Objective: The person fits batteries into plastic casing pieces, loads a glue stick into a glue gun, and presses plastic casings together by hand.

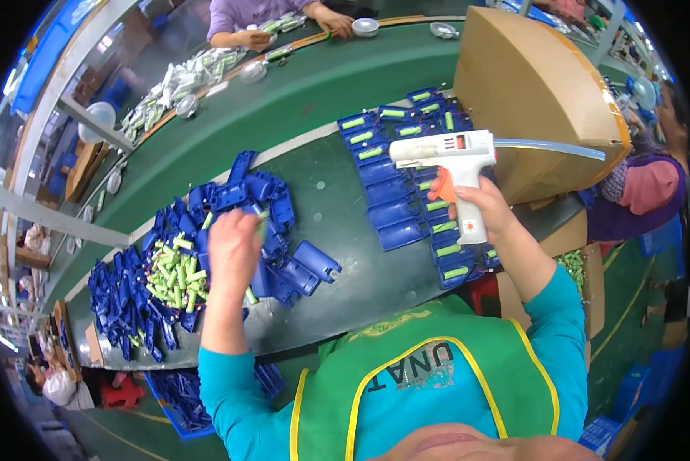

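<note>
My right hand point(487, 207) grips a white hot glue gun point(472, 165) with an orange trigger, and a clear glue stick point(549, 146) runs out of its back end. The gun is held above rows of blue plastic casings point(391, 203), many with a green battery cell point(448, 250) inside. On the left, my left hand point(235, 250) is over a heap of blue casings point(149, 296), its fingers curled together. A green cell point(263, 223) shows right beside those fingers; whether they hold it is unclear. Loose green battery cells point(176, 273) lie piled left of that hand.
A large cardboard box point(537, 92) stands at the right end of the dark worktable point(345, 284). Beyond runs a green conveyor belt point(299, 111). Across it, a person in a purple top point(245, 11) handles parts beside white pieces point(184, 77). A blue crate point(180, 415) of casings sits below.
</note>
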The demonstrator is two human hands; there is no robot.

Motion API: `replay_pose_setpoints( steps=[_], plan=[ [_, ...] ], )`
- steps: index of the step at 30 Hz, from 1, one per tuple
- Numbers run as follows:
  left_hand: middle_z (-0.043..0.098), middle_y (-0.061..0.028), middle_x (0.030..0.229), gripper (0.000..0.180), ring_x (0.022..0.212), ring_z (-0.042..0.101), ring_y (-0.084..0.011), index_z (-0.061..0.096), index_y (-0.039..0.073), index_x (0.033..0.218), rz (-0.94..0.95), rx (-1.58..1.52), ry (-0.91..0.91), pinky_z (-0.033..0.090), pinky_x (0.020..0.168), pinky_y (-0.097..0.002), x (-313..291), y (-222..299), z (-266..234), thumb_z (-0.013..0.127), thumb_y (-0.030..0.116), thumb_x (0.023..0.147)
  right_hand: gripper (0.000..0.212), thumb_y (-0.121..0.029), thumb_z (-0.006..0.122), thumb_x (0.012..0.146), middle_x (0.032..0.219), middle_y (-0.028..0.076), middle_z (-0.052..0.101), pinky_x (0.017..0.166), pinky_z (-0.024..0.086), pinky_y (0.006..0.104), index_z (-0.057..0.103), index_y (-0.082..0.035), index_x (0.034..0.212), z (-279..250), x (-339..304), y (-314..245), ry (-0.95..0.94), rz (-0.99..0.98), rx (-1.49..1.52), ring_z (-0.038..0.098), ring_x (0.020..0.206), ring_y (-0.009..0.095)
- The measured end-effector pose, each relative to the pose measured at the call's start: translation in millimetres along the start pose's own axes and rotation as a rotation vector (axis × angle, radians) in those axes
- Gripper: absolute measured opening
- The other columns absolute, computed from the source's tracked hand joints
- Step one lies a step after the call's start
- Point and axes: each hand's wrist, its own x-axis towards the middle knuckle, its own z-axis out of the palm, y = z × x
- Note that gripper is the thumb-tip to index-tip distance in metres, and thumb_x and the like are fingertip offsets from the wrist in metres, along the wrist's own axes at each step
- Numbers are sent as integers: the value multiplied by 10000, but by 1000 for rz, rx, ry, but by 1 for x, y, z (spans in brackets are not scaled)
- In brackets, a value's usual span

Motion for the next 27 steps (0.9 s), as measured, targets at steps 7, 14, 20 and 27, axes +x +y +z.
replay_pose_setpoints(
  steps=[7,14,20,27],
  plan=[
    [623,-86,919,238,917,578,-309,678,92,906,146,-423,-124,465,775,-405,44,53,42,589,-42,730,471,-237,577,881,1166,116,641,700,508,265,509,-12,1290,3,-1,-5,13,-4,-33,633,1072,206],
    [608,-44,931,180,936,567,-273,692,131,889,102,-302,-226,417,767,-405,42,66,66,614,24,768,487,-241,591,874,1172,128,638,709,514,264,505,-8,1293,1,5,0,21,15,-37,633,1078,209],
    [594,-32,849,194,856,586,-241,668,143,888,222,-143,-254,393,775,-394,35,94,93,754,219,732,498,-238,594,875,1176,138,636,702,519,268,499,6,1297,3,8,2,11,15,-27,633,1080,215],
    [592,-79,895,173,873,608,-279,604,100,898,190,-11,-284,443,754,-414,51,94,121,666,66,740,496,-228,585,881,1186,147,636,695,523,270,494,11,1305,1,10,5,17,8,-19,638,1083,223]
  ],
)
